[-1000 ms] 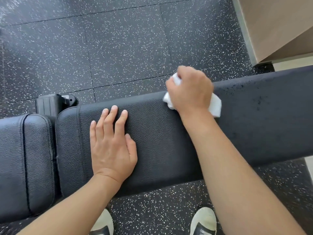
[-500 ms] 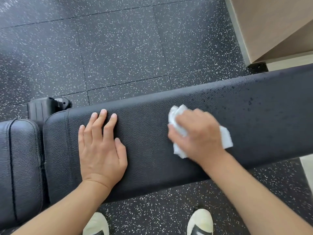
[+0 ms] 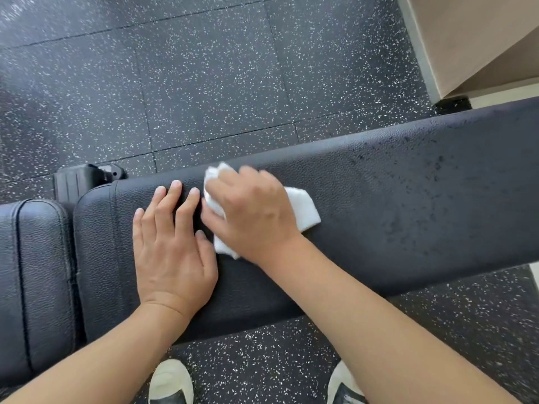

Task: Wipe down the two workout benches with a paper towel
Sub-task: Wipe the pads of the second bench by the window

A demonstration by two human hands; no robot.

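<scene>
My right hand (image 3: 256, 217) presses the towel (image 3: 303, 209) flat against the pad (image 3: 408, 205), fingers bent down over the wad so it cannot slide out as I rub; whether they curl under it I cannot tell. The towel sits toward the pad's left end, nearer its far edge than its near one, a white corner sticking out on the right. My left hand (image 3: 172, 246) lies just beside it, thumb touching the towel's edge, fingers straight and only slightly apart, palm flat on the pad. I judge it is there to steady me and the bench while I lean over. To the right, the pad is speckled with dark wet spots, which I take as the stretch not yet wiped. Left of the pad, across a narrow gap, is the seat (image 3: 38, 272). My shoes (image 3: 170, 380) stand on the floor (image 3: 204, 83) by the near edge.
</scene>
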